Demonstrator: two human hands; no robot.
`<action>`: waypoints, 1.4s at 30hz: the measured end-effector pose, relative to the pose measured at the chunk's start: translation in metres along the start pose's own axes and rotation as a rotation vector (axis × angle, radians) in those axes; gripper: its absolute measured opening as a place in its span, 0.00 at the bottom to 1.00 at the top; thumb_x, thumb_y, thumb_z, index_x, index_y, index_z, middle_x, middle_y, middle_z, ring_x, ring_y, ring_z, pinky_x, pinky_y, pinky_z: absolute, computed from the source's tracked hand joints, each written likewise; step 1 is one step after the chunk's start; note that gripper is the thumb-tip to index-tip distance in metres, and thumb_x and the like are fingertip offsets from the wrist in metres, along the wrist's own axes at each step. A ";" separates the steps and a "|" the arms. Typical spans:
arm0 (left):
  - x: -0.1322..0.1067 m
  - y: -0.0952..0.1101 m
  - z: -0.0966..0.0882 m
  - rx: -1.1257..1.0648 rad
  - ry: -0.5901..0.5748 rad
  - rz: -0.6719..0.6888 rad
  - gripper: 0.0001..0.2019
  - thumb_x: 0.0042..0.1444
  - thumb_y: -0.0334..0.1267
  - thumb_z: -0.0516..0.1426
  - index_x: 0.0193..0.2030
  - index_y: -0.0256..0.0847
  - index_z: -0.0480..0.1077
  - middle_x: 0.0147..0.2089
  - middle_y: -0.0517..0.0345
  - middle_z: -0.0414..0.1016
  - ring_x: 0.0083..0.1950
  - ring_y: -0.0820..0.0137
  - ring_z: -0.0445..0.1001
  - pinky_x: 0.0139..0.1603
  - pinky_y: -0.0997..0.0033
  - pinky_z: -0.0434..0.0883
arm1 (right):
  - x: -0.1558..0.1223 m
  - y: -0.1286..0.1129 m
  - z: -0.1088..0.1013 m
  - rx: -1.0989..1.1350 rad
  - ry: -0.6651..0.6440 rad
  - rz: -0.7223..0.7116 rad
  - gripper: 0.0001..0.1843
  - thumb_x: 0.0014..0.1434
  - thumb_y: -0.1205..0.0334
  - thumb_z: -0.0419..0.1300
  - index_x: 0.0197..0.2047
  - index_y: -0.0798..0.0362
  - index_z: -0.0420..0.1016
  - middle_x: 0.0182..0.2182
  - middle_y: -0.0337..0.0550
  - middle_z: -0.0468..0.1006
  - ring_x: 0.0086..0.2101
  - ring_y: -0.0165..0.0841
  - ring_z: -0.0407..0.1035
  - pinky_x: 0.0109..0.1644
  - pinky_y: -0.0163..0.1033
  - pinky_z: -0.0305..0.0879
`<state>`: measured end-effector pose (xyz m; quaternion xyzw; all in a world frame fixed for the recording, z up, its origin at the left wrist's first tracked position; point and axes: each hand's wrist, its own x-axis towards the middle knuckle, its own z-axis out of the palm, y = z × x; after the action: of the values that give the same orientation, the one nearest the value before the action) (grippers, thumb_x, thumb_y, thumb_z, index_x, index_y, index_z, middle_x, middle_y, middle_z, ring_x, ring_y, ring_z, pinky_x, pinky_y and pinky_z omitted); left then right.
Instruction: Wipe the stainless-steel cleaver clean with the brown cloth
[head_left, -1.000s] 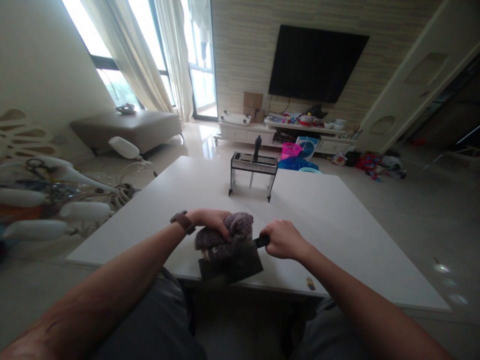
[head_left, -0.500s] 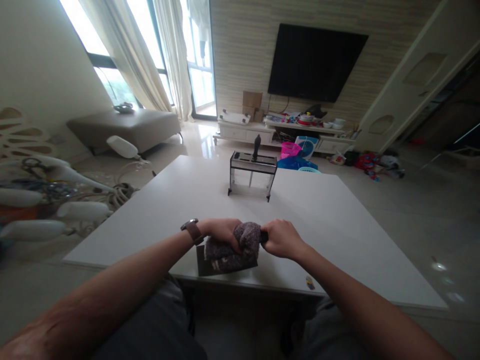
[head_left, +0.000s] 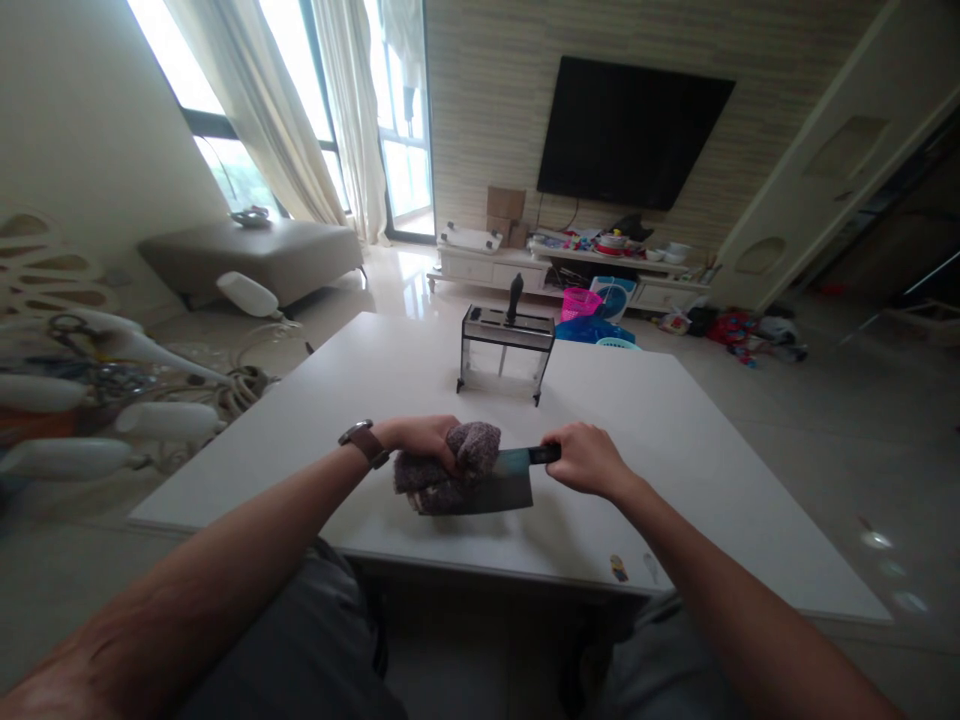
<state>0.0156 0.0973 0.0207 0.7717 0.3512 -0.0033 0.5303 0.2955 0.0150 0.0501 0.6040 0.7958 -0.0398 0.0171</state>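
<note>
Over the near part of the white table, my right hand (head_left: 589,458) grips the black handle of a cleaver (head_left: 511,490). Its broad blade points left, with the lower edge toward me. My left hand (head_left: 427,440), a watch on its wrist, is closed on a bunched grey-brown towel (head_left: 442,480) pressed against the blade. The towel hides the far end of the blade. Beyond my hands stands a clear-sided knife block (head_left: 506,350) with a black top and small black feet; one black handle sticks up from it.
The white table (head_left: 675,470) has a small cartoon sticker (head_left: 618,568) near its front edge. White lamp shades (head_left: 169,418) and cables crowd the floor at left. Behind the table are a pink basket (head_left: 580,303) and a low TV cabinet (head_left: 495,270).
The towel and my left hand have slid left along the blade toward its far end, baring the part near the handle. The cleaver has shifted slightly right and up with my right hand.
</note>
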 end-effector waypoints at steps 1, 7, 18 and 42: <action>-0.003 -0.002 -0.002 -0.018 0.012 -0.005 0.19 0.39 0.41 0.70 0.40 0.38 0.79 0.37 0.59 0.82 0.39 0.62 0.79 0.38 0.70 0.74 | -0.001 0.002 0.001 0.012 0.010 0.008 0.18 0.47 0.64 0.58 0.39 0.41 0.83 0.34 0.39 0.84 0.36 0.38 0.75 0.34 0.37 0.57; -0.009 -0.005 -0.002 0.043 0.004 -0.001 0.18 0.39 0.41 0.70 0.39 0.37 0.79 0.36 0.58 0.82 0.38 0.62 0.78 0.37 0.71 0.73 | -0.004 0.001 0.005 0.014 0.020 0.038 0.16 0.48 0.63 0.58 0.40 0.42 0.81 0.34 0.39 0.83 0.37 0.39 0.75 0.35 0.38 0.57; 0.003 0.023 0.026 0.157 0.010 0.077 0.17 0.41 0.43 0.69 0.38 0.38 0.79 0.34 0.61 0.80 0.34 0.66 0.76 0.33 0.73 0.69 | -0.004 -0.033 0.010 -0.015 0.029 -0.021 0.19 0.52 0.62 0.58 0.49 0.48 0.67 0.33 0.45 0.81 0.34 0.42 0.75 0.34 0.39 0.54; 0.013 0.011 0.037 0.066 0.085 0.110 0.12 0.42 0.41 0.66 0.32 0.35 0.76 0.30 0.60 0.77 0.31 0.68 0.73 0.32 0.73 0.69 | -0.008 -0.018 0.023 -0.019 0.112 -0.008 0.18 0.50 0.62 0.58 0.46 0.47 0.64 0.27 0.40 0.79 0.28 0.40 0.73 0.28 0.39 0.43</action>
<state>0.0450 0.0719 0.0083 0.8062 0.3303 0.0469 0.4886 0.2803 0.0006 0.0285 0.6021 0.7981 0.0017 -0.0218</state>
